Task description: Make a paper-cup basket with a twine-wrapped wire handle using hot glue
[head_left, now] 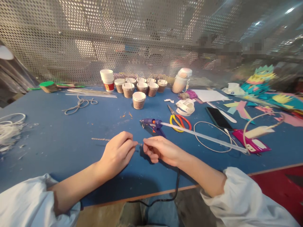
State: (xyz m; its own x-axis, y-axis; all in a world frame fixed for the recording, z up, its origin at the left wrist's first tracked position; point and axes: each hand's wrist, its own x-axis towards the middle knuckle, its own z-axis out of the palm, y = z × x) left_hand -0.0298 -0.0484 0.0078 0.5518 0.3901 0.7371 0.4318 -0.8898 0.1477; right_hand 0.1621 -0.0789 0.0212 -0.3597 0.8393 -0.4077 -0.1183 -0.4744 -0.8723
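Note:
A thin twisted cord [100,139] runs level above the blue table, its free end sticking out to the left. My left hand [119,153] is closed around it, hiding the middle stretch. Just to the right, my right hand [161,149] pinches the cord's other end between thumb and forefinger, a small gap apart from the left. Behind my right hand lies a purple glue gun [152,124] with a long clear glue stick [203,136] in its back. Beyond the hands stands a small cup [139,101] wrapped in brown material with a white rim.
Several wrapped cups with handles stand behind, beside a stack of paper cups [107,80]. Scissors [180,121], a measuring tape [185,107], a phone [219,118] and a tissue pack [251,141] lie right. A black cable [177,183] hangs over the front edge. Loose string [80,104] lies left.

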